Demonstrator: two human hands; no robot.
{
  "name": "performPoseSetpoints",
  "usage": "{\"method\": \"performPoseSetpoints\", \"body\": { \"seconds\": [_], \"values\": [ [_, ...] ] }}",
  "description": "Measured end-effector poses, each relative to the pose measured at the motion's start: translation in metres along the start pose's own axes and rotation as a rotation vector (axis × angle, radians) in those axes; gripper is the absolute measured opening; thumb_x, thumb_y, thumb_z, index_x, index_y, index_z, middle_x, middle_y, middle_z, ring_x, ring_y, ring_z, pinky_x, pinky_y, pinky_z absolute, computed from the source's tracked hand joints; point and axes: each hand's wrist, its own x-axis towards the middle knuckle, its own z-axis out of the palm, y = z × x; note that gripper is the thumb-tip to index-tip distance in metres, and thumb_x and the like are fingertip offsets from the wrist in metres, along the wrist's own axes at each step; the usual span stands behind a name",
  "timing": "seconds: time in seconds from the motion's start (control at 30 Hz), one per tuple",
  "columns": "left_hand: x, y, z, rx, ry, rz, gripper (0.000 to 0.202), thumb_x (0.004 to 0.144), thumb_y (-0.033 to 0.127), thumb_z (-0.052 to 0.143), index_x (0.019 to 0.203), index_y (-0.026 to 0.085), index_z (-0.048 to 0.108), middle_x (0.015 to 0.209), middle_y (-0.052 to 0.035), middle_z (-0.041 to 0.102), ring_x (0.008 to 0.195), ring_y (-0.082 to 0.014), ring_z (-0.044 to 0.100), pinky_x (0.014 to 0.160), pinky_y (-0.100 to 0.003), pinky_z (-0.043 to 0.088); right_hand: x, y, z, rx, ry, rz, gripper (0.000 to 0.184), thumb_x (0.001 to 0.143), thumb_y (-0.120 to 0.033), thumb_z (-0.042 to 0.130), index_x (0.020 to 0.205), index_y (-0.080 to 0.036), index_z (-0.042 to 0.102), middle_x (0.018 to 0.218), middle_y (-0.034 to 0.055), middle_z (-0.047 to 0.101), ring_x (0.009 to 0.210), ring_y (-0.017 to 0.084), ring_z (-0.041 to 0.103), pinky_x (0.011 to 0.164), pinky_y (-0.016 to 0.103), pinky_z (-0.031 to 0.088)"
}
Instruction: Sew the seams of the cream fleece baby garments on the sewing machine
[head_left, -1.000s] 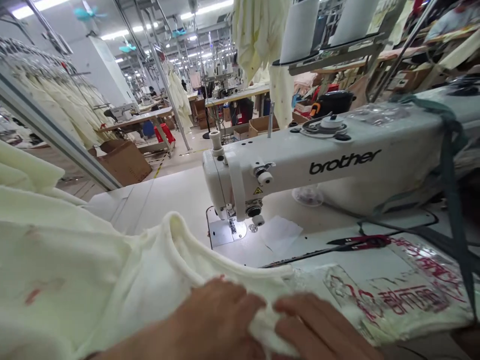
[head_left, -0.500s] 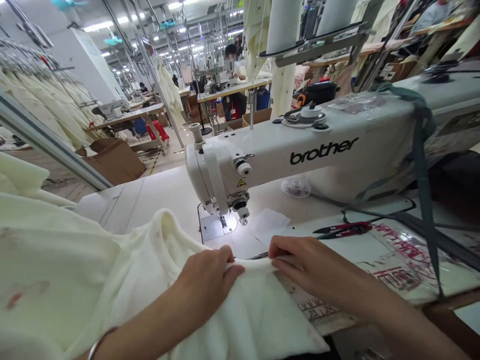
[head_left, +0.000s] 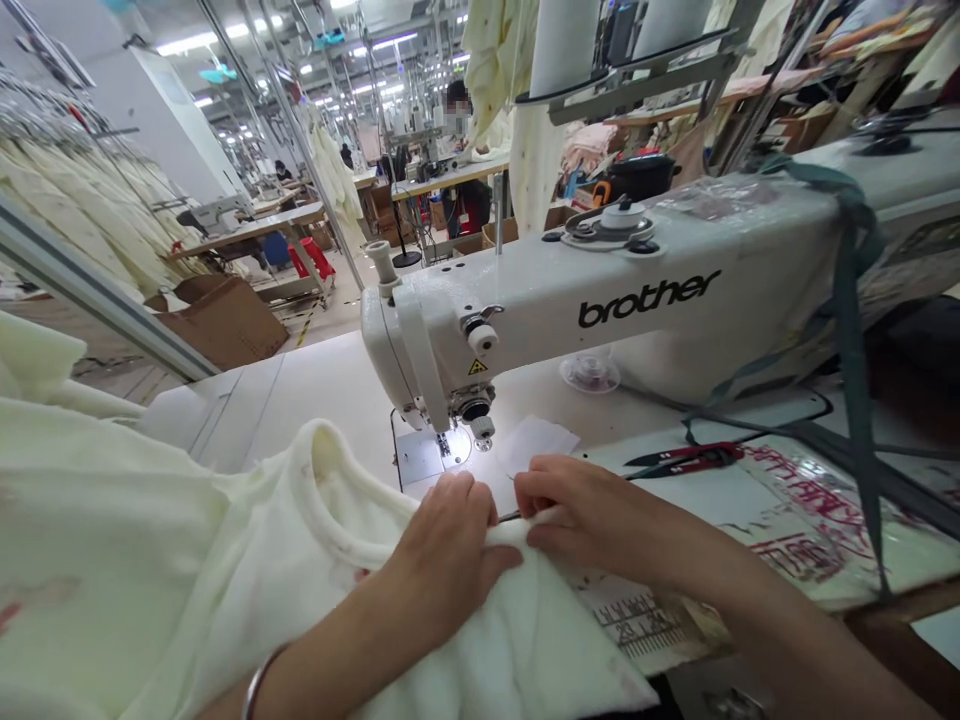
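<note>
A cream garment [head_left: 255,570] with a ribbed round neckline spreads over the table's front left and hangs toward me. My left hand [head_left: 457,550], a bangle on its wrist, pinches the garment's upper edge. Close to its right, my right hand [head_left: 577,515] grips the same edge between thumb and fingers. Just beyond both hands is the lit needle area of a white sewing machine [head_left: 652,300], its presser foot [head_left: 444,445] over the metal plate. No fabric lies under the foot. A small white paper or cloth piece [head_left: 541,445] rests right of the plate.
Red-handled thread snips [head_left: 686,458] lie on the table at right, near a dark green strap [head_left: 847,330] draped over the machine. A clear bobbin-like disc [head_left: 590,372] sits behind. Thread cones [head_left: 566,45] stand above. A cardboard box [head_left: 225,325] is on the floor at left; a person works farther back.
My left hand has slid right along the garment's edge, closer to my right hand, which shifted slightly left and up. More of the round neckline shows now.
</note>
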Motion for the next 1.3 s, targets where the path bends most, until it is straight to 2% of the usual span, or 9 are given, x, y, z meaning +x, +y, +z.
{"method": "performPoseSetpoints", "body": {
  "seconds": [0.13, 0.27, 0.37, 0.5, 0.63, 0.83, 1.03, 1.17, 1.3],
  "values": [
    [-0.001, -0.021, -0.007, -0.159, -0.017, 0.052, 0.019, 0.081, 0.028, 0.060, 0.079, 0.017, 0.044, 0.088, -0.0035, 0.054, 0.083, -0.0181, 0.048, 0.075, -0.032, 0.040, 0.005, -0.008, -0.011, 0.087, -0.060, -0.026, 0.012, 0.076, -0.006, 0.057, 0.077, -0.018, 0.055, 0.081, -0.0022, 0.054, 0.078, 0.014, 0.051, 0.066, 0.023, 0.034],
    [-0.001, -0.027, -0.011, -0.335, -0.029, 0.029, 0.020, 0.080, 0.031, 0.060, 0.079, 0.018, 0.043, 0.079, 0.0012, 0.055, 0.074, -0.0149, 0.048, 0.067, -0.028, 0.035, 0.017, -0.012, -0.025, 0.100, -0.205, -0.087, 0.012, 0.075, -0.011, 0.065, 0.073, -0.017, 0.055, 0.073, -0.0043, 0.054, 0.069, 0.012, 0.049, 0.059, 0.022, 0.032],
    [-0.001, -0.026, -0.012, -0.396, -0.007, -0.003, 0.020, 0.077, 0.031, 0.062, 0.082, 0.019, 0.047, 0.083, 0.0012, 0.057, 0.077, -0.0152, 0.049, 0.069, -0.027, 0.035, 0.026, -0.009, -0.031, 0.184, -0.318, -0.113, 0.013, 0.076, -0.016, 0.067, 0.073, -0.017, 0.055, 0.069, -0.0050, 0.054, 0.064, 0.011, 0.048, 0.055, 0.021, 0.032],
    [-0.003, -0.026, -0.018, -0.450, -0.055, -0.015, 0.029, 0.076, 0.042, 0.062, 0.097, 0.022, 0.054, 0.093, -0.0004, 0.059, 0.085, -0.0170, 0.051, 0.075, -0.028, 0.036, 0.030, -0.006, -0.032, 0.336, -0.397, -0.012, 0.011, 0.077, -0.019, 0.064, 0.075, -0.017, 0.053, 0.065, -0.0038, 0.059, 0.061, 0.011, 0.055, 0.052, 0.019, 0.037],
    [-0.003, -0.024, -0.024, -0.434, -0.113, 0.014, 0.031, 0.086, 0.045, 0.044, 0.077, 0.018, 0.055, 0.076, 0.0007, 0.058, 0.074, -0.0142, 0.050, 0.069, -0.026, 0.035, 0.030, -0.009, -0.030, 0.285, -0.348, 0.025, 0.010, 0.073, -0.016, 0.063, 0.072, -0.017, 0.053, 0.063, -0.0036, 0.060, 0.059, 0.012, 0.057, 0.050, 0.019, 0.038],
    [-0.001, -0.022, -0.020, -0.566, -0.080, -0.119, 0.024, 0.079, 0.038, 0.052, 0.075, 0.016, 0.057, 0.072, 0.0008, 0.056, 0.067, -0.0117, 0.047, 0.061, -0.023, 0.034, 0.026, -0.010, -0.026, 0.153, -0.220, -0.021, 0.011, 0.067, -0.015, 0.065, 0.067, -0.017, 0.053, 0.064, -0.0045, 0.055, 0.061, 0.011, 0.050, 0.052, 0.020, 0.033],
    [-0.002, -0.019, -0.015, -0.611, 0.008, -0.130, 0.017, 0.075, 0.031, 0.054, 0.070, 0.014, 0.055, 0.066, 0.0004, 0.054, 0.065, -0.0116, 0.046, 0.059, -0.023, 0.034, 0.016, -0.005, -0.020, 0.220, -0.137, -0.018, 0.030, 0.070, -0.023, 0.070, 0.098, -0.019, 0.060, 0.076, -0.0028, 0.054, 0.069, 0.013, 0.051, 0.057, 0.020, 0.036],
    [-0.004, -0.021, -0.016, -0.592, 0.019, -0.152, 0.018, 0.075, 0.033, 0.055, 0.071, 0.015, 0.055, 0.068, 0.0007, 0.056, 0.062, -0.0111, 0.047, 0.056, -0.023, 0.033, 0.015, -0.003, -0.010, 0.468, -0.199, 0.058, 0.008, 0.075, -0.022, 0.059, 0.081, -0.015, 0.059, 0.065, -0.0018, 0.056, 0.059, 0.012, 0.052, 0.053, 0.020, 0.038],
    [-0.003, -0.031, -0.018, -0.639, -0.033, -0.145, 0.022, 0.078, 0.038, 0.053, 0.075, 0.016, 0.057, 0.070, 0.0010, 0.056, 0.064, -0.0109, 0.046, 0.057, -0.022, 0.032, 0.019, -0.004, -0.001, 0.541, -0.164, 0.063, 0.008, 0.077, -0.022, 0.056, 0.073, -0.015, 0.053, 0.063, -0.0009, 0.058, 0.055, 0.011, 0.052, 0.052, 0.020, 0.040]
  ]
}}
